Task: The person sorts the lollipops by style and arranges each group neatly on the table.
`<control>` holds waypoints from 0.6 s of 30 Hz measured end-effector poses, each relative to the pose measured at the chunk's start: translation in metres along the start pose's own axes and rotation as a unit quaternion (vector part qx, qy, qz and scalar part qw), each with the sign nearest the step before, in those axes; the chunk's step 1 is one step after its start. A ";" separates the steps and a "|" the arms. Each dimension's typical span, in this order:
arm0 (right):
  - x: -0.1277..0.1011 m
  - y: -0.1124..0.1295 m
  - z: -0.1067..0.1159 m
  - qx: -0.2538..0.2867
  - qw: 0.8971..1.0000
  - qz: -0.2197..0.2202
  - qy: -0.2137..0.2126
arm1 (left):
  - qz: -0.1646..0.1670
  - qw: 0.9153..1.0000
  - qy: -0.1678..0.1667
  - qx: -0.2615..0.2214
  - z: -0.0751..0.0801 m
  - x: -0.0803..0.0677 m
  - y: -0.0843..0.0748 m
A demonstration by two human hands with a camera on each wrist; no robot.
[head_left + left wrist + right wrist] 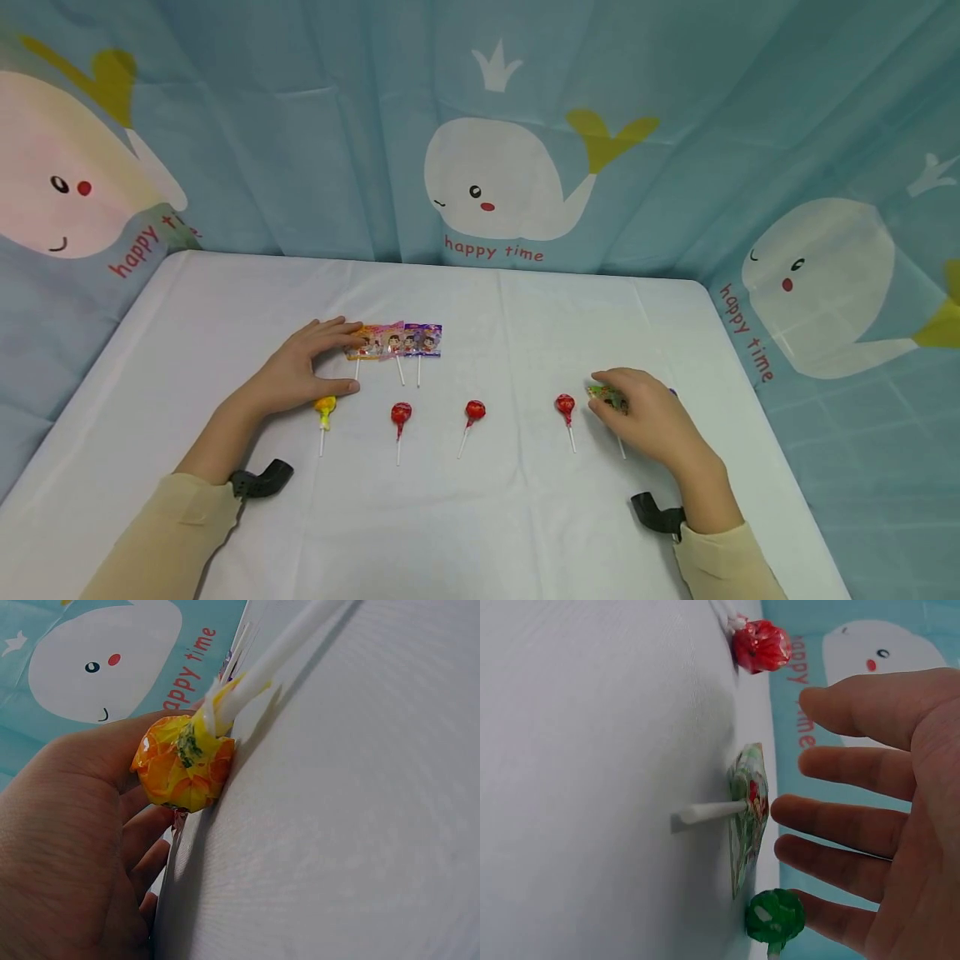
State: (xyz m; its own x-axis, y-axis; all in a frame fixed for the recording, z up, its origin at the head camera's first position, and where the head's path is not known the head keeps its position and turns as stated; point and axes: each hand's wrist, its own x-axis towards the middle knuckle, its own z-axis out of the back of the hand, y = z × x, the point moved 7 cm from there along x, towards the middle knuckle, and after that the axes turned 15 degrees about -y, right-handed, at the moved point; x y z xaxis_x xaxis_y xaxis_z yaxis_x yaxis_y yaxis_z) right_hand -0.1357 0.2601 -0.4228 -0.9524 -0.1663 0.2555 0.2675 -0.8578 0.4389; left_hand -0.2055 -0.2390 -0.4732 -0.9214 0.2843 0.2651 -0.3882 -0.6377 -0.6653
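Observation:
My left hand is at the left end of a row of flat-wrapped lollipops. Its fingertips reach the orange flat lollipop, and the thumb is spread away below. Beside that one lie a pink flat lollipop and a purple flat lollipop. A yellow-orange round lollipop lies under the left thumb side. My right hand hovers with extended fingers over a green flat lollipop. A green round lollipop shows near its little finger in the right wrist view; the hand hides it from the head view.
Three red round lollipops lie between the hands: one at left, one in the middle, one at right. A bit of purple shows behind the right hand. A whale-print curtain surrounds the white table.

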 end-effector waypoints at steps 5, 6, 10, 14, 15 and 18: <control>-0.004 -0.002 0.002 -0.006 1.000 -0.004 0.001 | 0.001 1.000 0.001 0.001 0.001 0.000 -0.002; -0.004 -0.003 0.003 -0.008 1.000 -0.005 0.002 | 0.002 1.000 0.001 0.001 0.000 0.000 -0.001; -0.006 -0.004 0.004 -0.013 1.000 -0.001 0.001 | 0.000 1.000 -0.001 -0.006 0.000 0.000 0.000; -0.007 -0.006 0.005 -0.018 1.000 0.009 -0.003 | -0.002 1.000 0.000 -0.003 -0.001 0.000 0.001; -0.008 -0.006 0.005 -0.020 1.000 0.012 -0.003 | -0.002 1.000 0.000 -0.002 -0.001 0.000 0.001; -0.008 -0.008 0.005 -0.026 0.999 0.018 -0.006 | -0.003 1.000 -0.002 -0.002 -0.001 0.000 0.001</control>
State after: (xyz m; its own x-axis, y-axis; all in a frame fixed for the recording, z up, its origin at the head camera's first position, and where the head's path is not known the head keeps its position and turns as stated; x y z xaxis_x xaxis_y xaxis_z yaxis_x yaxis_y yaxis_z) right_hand -0.1289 0.2710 -0.4238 -0.9405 -0.1921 0.2802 0.2931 -0.8758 0.3835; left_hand -0.2055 -0.2391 -0.4745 -0.9192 0.2848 0.2720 -0.3934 -0.6327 -0.6670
